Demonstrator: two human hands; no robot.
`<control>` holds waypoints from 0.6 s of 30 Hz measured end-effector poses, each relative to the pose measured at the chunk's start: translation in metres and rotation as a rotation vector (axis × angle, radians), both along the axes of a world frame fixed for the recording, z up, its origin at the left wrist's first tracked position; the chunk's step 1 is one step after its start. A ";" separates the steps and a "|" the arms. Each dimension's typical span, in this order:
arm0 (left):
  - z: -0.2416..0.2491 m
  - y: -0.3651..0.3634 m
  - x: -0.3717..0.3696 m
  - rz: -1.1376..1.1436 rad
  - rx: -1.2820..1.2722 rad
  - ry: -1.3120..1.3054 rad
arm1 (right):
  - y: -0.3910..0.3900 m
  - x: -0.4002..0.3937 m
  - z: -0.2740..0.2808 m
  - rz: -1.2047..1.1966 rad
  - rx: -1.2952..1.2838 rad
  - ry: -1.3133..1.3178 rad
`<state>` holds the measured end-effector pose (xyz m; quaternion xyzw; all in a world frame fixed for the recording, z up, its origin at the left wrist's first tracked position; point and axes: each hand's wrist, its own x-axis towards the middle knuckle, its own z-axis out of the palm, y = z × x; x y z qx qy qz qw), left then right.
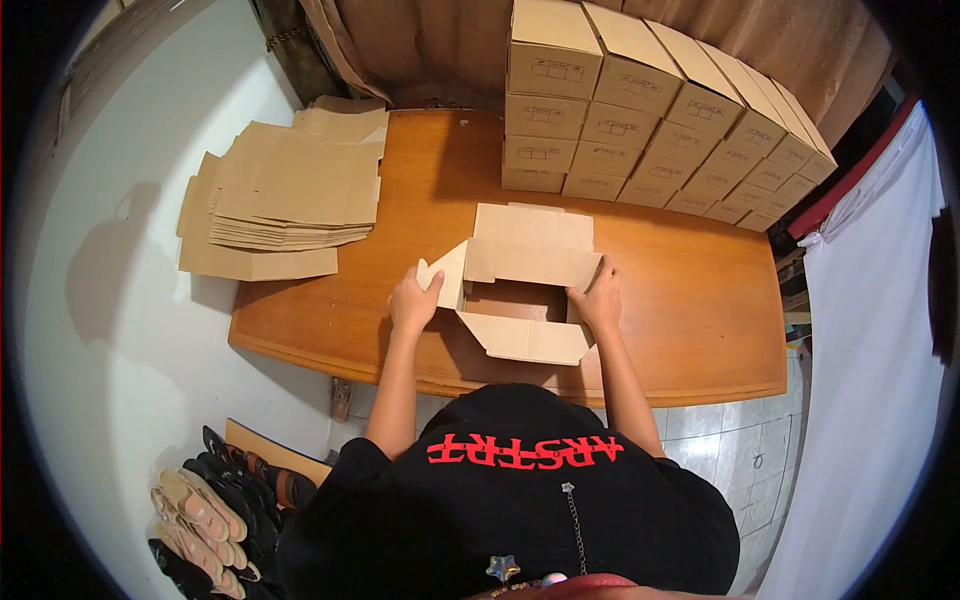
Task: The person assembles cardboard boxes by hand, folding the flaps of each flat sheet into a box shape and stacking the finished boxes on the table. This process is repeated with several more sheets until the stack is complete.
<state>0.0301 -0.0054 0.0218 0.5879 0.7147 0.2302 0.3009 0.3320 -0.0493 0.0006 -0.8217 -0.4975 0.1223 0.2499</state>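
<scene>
A cardboard box (530,345) stands on the wooden table in front of me, its flaps spread outward and the tabletop showing through its middle. My left hand (414,298) pinches the flap on the box's left side between thumb and fingers. On the opposite side, my right hand (598,296) grips the right flap, with the thumb on the inner side and the fingers outside. The far flaps (534,228) lie folded back, away from my body.
Flat cardboard sheets (290,190) are piled at the table's (310,320) back left. Closed boxes (620,120) stand stacked in rows at the back right. Sandals (205,505) hang at the lower left, and a white curtain (865,290) is at the right.
</scene>
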 end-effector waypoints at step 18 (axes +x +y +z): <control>-0.013 -0.021 0.063 -0.562 0.079 0.216 | -0.001 -0.002 0.003 -0.007 -0.012 -0.043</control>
